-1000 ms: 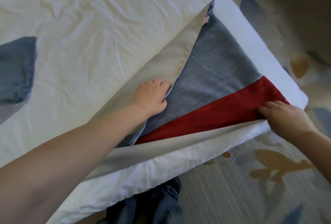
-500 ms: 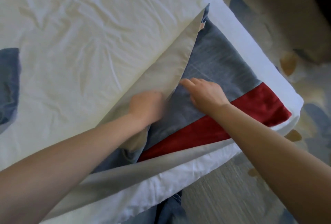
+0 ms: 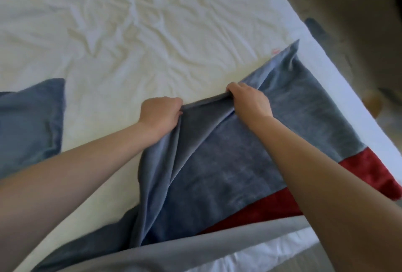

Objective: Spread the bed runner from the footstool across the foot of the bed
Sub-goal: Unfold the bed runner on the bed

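bed runner (image 3: 217, 163): blue-grey pile with red band (image 3: 369, 171), lies on bed (image 3: 326, 69) at near right corner, partly bunched. pale grey underside (image 3: 195, 247) turned up along near edge. left hand (image 3: 161, 115): fingers curled, grips far edge of runner. right hand (image 3: 250, 102): fingers curled, grips same edge near left hand. short ridge of fabric raised between 2 hands. white sheet (image 3: 130, 32) wrinkled. blue fabric item (image 3: 30, 119) on bed at left, well apart from runner.
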